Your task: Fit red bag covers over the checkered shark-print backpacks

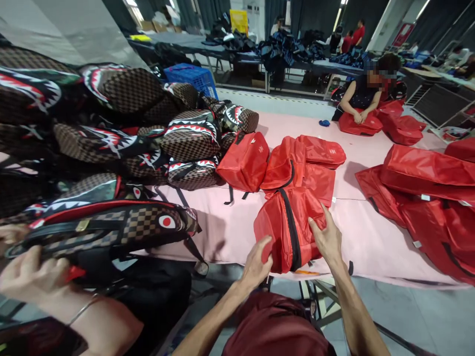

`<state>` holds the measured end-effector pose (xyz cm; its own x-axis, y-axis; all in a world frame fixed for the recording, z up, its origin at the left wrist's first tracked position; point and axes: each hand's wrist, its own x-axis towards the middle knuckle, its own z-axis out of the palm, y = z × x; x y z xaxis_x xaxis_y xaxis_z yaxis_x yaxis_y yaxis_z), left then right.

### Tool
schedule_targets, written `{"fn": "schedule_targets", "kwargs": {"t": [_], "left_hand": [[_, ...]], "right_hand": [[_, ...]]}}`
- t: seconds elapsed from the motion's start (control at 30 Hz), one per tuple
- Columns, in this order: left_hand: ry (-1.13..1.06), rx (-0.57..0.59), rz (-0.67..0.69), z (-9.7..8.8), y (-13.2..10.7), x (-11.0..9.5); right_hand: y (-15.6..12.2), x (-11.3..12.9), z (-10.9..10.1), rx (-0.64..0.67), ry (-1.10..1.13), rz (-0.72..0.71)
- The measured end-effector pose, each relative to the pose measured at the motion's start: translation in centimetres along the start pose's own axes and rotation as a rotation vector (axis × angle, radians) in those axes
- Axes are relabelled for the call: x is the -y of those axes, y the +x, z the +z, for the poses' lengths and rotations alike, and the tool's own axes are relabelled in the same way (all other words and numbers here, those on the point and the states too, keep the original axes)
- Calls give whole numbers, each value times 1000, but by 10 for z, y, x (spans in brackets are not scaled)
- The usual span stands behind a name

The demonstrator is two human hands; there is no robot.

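Observation:
A red bag with a black zipper strip down its front lies at the table's near edge, right in front of me. My left hand grips its lower left side, with some red fabric between the thumb and fingers. On the opposite side, my right hand holds the bag's fabric between thumb and forefinger. Just behind it lie more red bags, one boxy red bag on the left and another at the back right.
Checkered shark-mouth backpacks are heaped to the left. A co-worker's hand and arm handle one checkered backpack beside me. More red bags lie right on the pink-covered table. Across it, another person handles a red bag.

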<state>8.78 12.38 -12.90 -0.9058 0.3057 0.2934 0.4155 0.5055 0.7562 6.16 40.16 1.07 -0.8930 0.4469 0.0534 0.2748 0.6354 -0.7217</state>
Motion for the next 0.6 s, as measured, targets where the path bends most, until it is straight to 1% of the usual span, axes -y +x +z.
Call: {"fn": "schedule_targets", "kwargs": {"t": [0.03, 0.07, 0.1, 0.13, 0.17, 0.2, 0.23, 0.27, 0.3, 0.33, 0.37, 0.43, 0.47, 0.5, 0.53, 0.57, 0.6], "left_hand": [[43, -77, 124, -13, 19, -15], [92, -100, 251, -25, 38, -30], [144, -77, 385, -34, 56, -45], [187, -26, 516, -40, 71, -57], [210, 22, 644, -43, 81, -67], [215, 70, 762, -43, 85, -74], [200, 111, 865, -39, 84, -78], [176, 147, 941, -34, 76, -79], [163, 202, 982, -27, 65, -77], [168, 284, 992, -19, 50, -74], [190, 385, 980, -10, 35, -69], [277, 640, 905, 9, 9, -60], [326, 777, 855, 20, 1, -56], [356, 911, 806, 32, -4, -55], [346, 1017, 735, 45, -6, -55], [303, 1087, 646, 58, -6, -57], [236, 1118, 558, 71, -4, -61]], "right_hand": [[-6, -1, -4, -1, 22, -34], [-12, -1, -10, -2, 48, -67], [-17, -3, -17, 1, 71, -95], [-21, -5, -25, 7, 86, -116], [-23, -9, -34, 13, 89, -127], [-24, -15, -44, 17, 77, -129], [-24, -24, -54, 11, 52, -124], [-22, -34, -63, -12, 14, -118], [-20, -45, -71, -56, -34, -117], [-18, -56, -77, -132, -91, -122], [-16, -66, -82, -235, -156, -130], [-16, -78, -84, -428, -283, -169], [-18, -78, -82, -473, -330, -204], [-22, -76, -79, -480, -360, -244], [-28, -70, -74, -455, -371, -288], [-35, -62, -69, -407, -368, -340], [-43, -54, -65, -352, -361, -394]]}}
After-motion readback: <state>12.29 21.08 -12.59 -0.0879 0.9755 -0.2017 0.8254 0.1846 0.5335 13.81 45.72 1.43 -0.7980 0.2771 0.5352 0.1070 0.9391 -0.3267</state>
